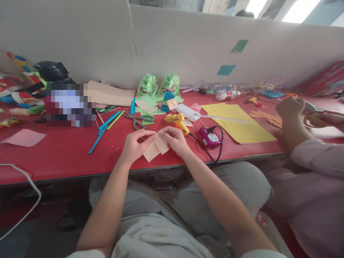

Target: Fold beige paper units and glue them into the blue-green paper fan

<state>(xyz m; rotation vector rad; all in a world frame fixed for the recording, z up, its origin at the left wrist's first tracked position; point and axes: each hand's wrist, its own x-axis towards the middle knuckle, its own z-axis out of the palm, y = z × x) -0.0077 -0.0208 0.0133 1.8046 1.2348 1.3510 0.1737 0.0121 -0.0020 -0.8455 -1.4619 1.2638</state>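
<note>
Near the front edge of the red table, my left hand (136,144) and my right hand (174,140) pinch a peach-coloured piece of paper (155,148) between thumbs and fingers. The paper looks folded or doubled, with two flaps hanging below my fingertips. Its upper edge is hidden behind my fingers. Just beyond my right hand lies a yellow hot glue gun (179,122). Scissors (138,120) with grey-green handles rest beyond my left hand. Green folded-paper pieces (148,84) stand at the back, with a small blue and peach paper piece (170,101) close by.
A purple power socket (211,137) with a black cable stands right of my hands. Yellow sheets (239,123) lie farther right. Blue paper sticks (103,130) and a pink sheet (24,138) are at left. A co-worker's hand (291,109) is at the right, near orange-handled scissors (313,118).
</note>
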